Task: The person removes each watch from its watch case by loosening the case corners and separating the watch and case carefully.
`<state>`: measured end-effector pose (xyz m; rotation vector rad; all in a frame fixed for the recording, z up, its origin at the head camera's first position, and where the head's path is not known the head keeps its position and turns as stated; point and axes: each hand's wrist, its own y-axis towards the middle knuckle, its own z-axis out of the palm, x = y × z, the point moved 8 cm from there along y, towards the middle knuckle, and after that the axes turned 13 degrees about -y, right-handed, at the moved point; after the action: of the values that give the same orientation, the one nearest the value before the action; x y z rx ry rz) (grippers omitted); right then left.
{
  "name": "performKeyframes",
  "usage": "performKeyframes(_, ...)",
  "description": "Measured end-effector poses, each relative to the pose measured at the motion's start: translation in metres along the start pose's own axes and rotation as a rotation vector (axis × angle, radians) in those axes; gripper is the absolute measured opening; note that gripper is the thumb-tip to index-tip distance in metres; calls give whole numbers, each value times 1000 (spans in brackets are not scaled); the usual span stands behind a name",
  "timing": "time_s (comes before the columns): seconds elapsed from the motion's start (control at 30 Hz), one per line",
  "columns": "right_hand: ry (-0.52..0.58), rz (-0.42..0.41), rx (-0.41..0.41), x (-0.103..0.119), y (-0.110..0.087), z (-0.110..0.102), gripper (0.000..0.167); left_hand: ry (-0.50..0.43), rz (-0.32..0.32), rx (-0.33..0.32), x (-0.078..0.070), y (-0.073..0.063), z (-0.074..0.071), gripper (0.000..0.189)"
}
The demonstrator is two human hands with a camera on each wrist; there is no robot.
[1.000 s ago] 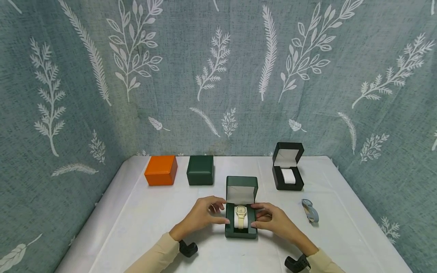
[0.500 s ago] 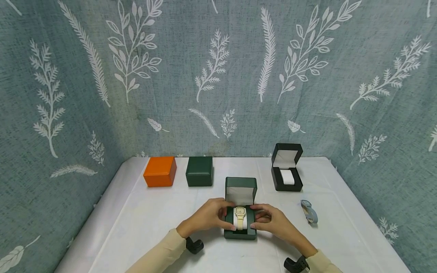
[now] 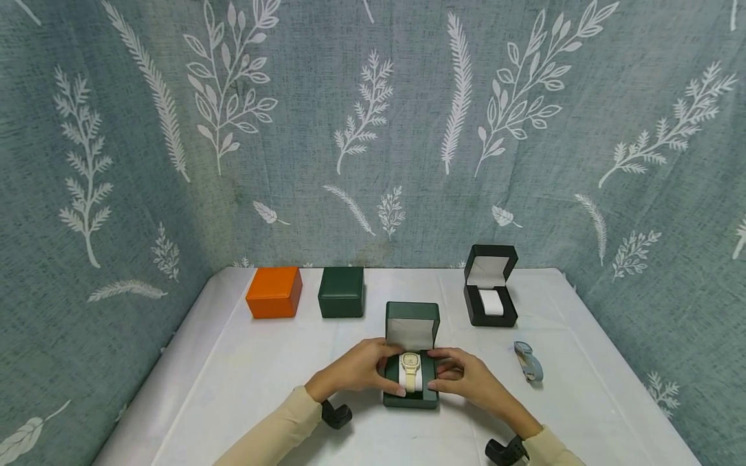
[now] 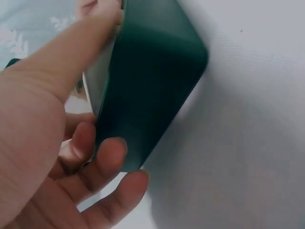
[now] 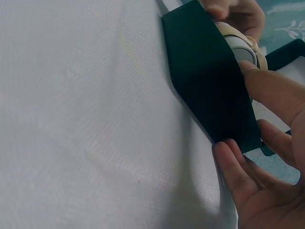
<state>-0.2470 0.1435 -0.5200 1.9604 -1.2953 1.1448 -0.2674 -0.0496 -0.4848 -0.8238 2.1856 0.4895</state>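
An open green watch box (image 3: 410, 401) stands on the table before me, its lid (image 3: 412, 314) raised at the back. Inside, a cream wristwatch (image 3: 410, 364) is wrapped round a white watch cushion (image 3: 418, 382). My left hand (image 3: 361, 367) reaches over the left wall, thumb and forefinger at the front and back ends of the cushion, pinching it. Its other fingers curl by the box's side in the left wrist view. My right hand (image 3: 472, 375) grips the right wall, thumb (image 5: 271, 90) at the rim and fingertips along the outside in the right wrist view.
A closed orange box (image 3: 274, 292) and a closed green box (image 3: 340, 292) stand at the back left. At the back right is an open black watch box (image 3: 491, 318) with a white cushion. A blue-grey wristwatch (image 3: 529, 361) lies right of my right hand. Patterned cloth (image 3: 373, 129) hangs behind.
My left hand has moved right, from the box's left edge to the watch cushion inside. My right hand and the box have stayed in place.
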Motion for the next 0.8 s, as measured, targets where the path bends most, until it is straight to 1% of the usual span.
performKeyframes(0.13,2,6,7,-1,1,0,64,-19,-11,-3,1,1,0,62)
performKeyframes(0.2,1,1,11,-1,0,1,64,-26,-24,-12,2,2,-1,63)
performKeyframes(0.27,-2,-7,11,1,0,1,64,-14,-35,-25,2,3,-1,66)
performKeyframes(0.4,1,-16,6,3,-1,-1,63,62,-35,-30,-2,3,-1,72)
performKeyframes(0.5,9,-18,7,4,-1,-1,63,122,-30,-26,-7,3,-1,72)
performKeyframes(0.57,9,-25,10,4,-1,-1,63,150,-38,-21,-9,4,-2,72)
performKeyframes(0.67,-4,-11,12,3,0,-1,63,168,-49,-11,-10,4,-1,70)
performKeyframes(0.8,-4,3,13,2,0,0,64,169,-42,25,-9,4,2,69)
